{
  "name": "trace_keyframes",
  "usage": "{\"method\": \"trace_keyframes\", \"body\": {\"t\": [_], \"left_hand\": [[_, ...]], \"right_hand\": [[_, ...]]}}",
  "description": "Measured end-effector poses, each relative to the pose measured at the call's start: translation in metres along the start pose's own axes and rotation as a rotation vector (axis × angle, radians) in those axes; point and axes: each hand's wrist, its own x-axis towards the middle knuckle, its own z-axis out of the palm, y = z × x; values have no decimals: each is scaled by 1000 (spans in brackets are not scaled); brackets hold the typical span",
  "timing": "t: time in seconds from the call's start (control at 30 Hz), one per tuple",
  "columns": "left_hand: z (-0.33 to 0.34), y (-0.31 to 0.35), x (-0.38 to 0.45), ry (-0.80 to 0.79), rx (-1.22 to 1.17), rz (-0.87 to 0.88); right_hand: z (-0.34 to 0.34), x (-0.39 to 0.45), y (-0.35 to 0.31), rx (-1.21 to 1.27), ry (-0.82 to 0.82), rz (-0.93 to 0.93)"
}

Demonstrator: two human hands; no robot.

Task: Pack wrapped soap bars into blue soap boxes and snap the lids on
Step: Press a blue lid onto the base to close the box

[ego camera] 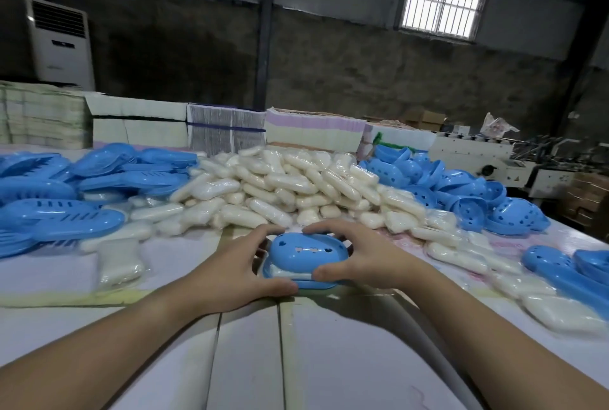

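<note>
A blue soap box [308, 253] sits on the white table [250, 343] in front of me, its domed perforated lid tilted over the flat base. A white wrapped soap bar [288, 272] shows in the gap at the near left edge. My left hand [235, 272] grips the box's left side, thumb at the near edge and fingers over the far rim. My right hand [364, 259] grips the right side the same way. Behind the box lies a big heap of wrapped soap bars [290, 187].
Flat blue slotted bases [66, 192] are piled at the left, domed blue lids [461, 192] at the right, with more lids [566, 264] near the right edge. Loose wrapped bars [514, 284] lie to the right. Stacked cartons [227, 129] line the table's far side.
</note>
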Motion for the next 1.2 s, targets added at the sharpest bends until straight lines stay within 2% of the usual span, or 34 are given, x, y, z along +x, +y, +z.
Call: {"method": "trace_keyframes", "body": {"t": [0.2,0.47,0.67,0.83,1.07,1.2], "left_hand": [[-1,2,-1,-30,-14,-4],[0,0,0,-25,10,1],[-1,-2,1,-40,-7,13],[0,-2,0,-35,15,53],[-1,-4,2,-29,31,17],[-1,-2,-1,-27,55,86]], "right_hand": [[1,0,-1,-44,-66,-35],[6,3,-4,-174,-30,-71],[5,3,0,-124,-61,-54],[5,5,3,-214,-96,-77],[7,5,2,-280,-32,-146],[6,3,-1,-266,-31,-167]]}}
